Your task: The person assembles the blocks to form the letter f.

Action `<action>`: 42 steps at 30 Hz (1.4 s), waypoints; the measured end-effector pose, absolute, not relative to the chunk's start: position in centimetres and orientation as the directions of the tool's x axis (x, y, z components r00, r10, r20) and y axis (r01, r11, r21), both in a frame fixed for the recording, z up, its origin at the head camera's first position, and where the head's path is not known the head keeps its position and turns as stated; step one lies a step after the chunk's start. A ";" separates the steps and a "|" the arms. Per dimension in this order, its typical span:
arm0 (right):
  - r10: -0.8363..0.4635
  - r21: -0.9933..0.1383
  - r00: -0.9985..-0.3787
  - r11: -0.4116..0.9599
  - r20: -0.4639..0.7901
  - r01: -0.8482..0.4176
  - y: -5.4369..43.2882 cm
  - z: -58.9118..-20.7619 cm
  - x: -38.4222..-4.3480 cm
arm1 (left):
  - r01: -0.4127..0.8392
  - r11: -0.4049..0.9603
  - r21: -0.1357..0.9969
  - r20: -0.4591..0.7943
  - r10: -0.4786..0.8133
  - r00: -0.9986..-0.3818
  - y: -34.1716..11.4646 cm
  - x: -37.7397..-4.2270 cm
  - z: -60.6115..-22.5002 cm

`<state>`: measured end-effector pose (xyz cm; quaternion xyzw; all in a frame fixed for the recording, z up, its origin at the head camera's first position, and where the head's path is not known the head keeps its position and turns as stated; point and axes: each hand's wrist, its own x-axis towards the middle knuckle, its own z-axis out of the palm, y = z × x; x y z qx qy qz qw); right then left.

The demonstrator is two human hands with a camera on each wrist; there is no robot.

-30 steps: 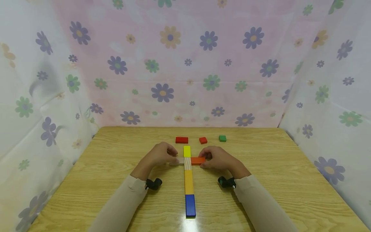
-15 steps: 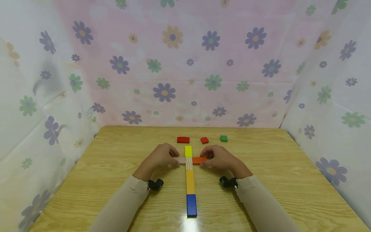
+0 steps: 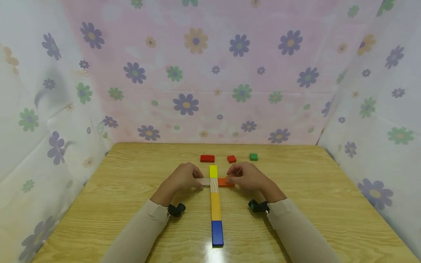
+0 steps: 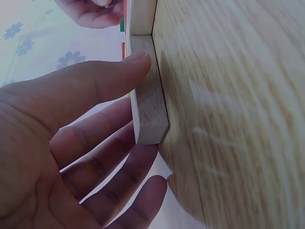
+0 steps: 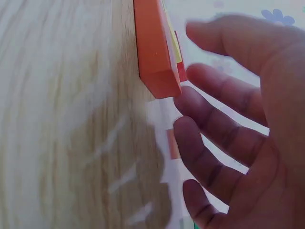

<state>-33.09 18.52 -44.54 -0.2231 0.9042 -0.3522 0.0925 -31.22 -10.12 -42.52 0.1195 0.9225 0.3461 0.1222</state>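
Flat blocks form a cross on the table: a yellow block (image 3: pixel 213 171), a wood-grain block (image 3: pixel 214 185), an amber block (image 3: pixel 215 206) and a blue block (image 3: pixel 217 233) run in a line towards me. A pale wooden block (image 4: pixel 151 95) makes the left arm and an orange block (image 5: pixel 155 52) the right. My left hand (image 3: pixel 182 179) pinches the pale block, thumb on its near side and fingers behind. Over the outer end of the orange block, my right hand (image 3: pixel 249 177) has its thumb lifted off and its fingers loosely spread.
Behind the cross lie a long red block (image 3: pixel 207 159), a small red block (image 3: pixel 231 159) and a green block (image 3: pixel 253 157). Flowered cloth (image 3: pixel 210 80) walls in the wooden table (image 3: pixel 131 157) at the back and sides.
My right thumb has risen from the near side of the orange block, letting go of it. The left hand has moved slightly inward along the pale block.
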 end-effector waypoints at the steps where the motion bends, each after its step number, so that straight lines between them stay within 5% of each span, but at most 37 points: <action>1: -0.461 -0.672 -0.887 0.657 0.001 -0.342 18.5 -44.5 -33.1 | 0.138 0.734 0.665 -0.142 0.305 -0.942 -10.1 -31.2 -42.5; 19: -0.406 -0.557 -0.907 0.729 0.115 -0.397 15.8 -42.5 -37.7 | 0.126 0.742 0.658 -0.150 0.293 -0.944 -10.2 -31.3 -42.6; 42: -0.374 -0.490 -0.926 0.817 -0.047 -0.305 11.5 -41.6 -39.8 | 0.138 0.772 0.620 -0.145 0.286 -0.947 -10.0 -31.7 -42.8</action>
